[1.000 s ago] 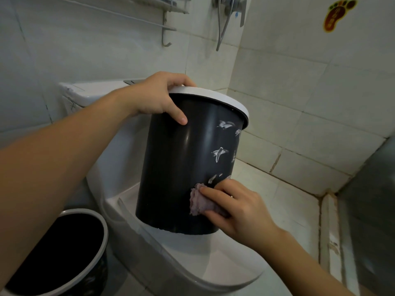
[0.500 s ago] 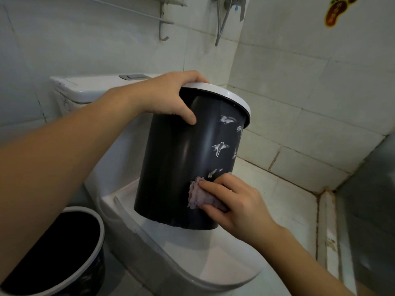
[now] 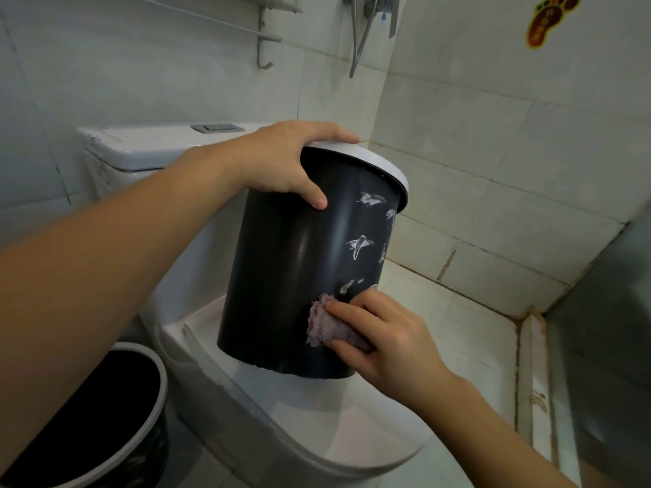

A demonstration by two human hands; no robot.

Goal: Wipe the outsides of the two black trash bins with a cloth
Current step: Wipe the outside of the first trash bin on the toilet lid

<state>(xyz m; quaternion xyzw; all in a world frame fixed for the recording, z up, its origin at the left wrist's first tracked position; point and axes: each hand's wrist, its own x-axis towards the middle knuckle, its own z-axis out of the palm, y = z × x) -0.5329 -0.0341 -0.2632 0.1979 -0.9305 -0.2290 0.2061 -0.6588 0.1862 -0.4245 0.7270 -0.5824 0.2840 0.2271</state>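
Both hands are on one black bin (image 3: pixel 292 269) that stands tilted on the closed toilet lid (image 3: pixel 352 427), its base lifted on the left side. Left hand (image 3: pixel 281 160) grips the bin's white rim (image 3: pixel 380 163) from above, fingers curled over the far edge and thumb pressed down on the dark outer wall. Right hand (image 3: pixel 384 343) presses a crumpled purple cloth (image 3: pixel 324 325) against the lower right part of the bin's side, fingers bent over the cloth and pinning it to the plastic; the thumb seems tucked under the cloth, though it is mostly hidden. White bird-like marks (image 3: pixel 359 244) run down the bin's right face, just above the cloth. A second black bin (image 3: pixel 105 427) with a pale rim sits on the floor at the near left, beside the toilet bowl, well apart from both hands. Behind stands the toilet tank (image 3: pixel 151 146) against the tiled wall (image 3: pixel 493 135), with a footprint sticker (image 3: pixel 546 19) at the far right and a metal rack (image 3: pixel 260 37) above the tank.
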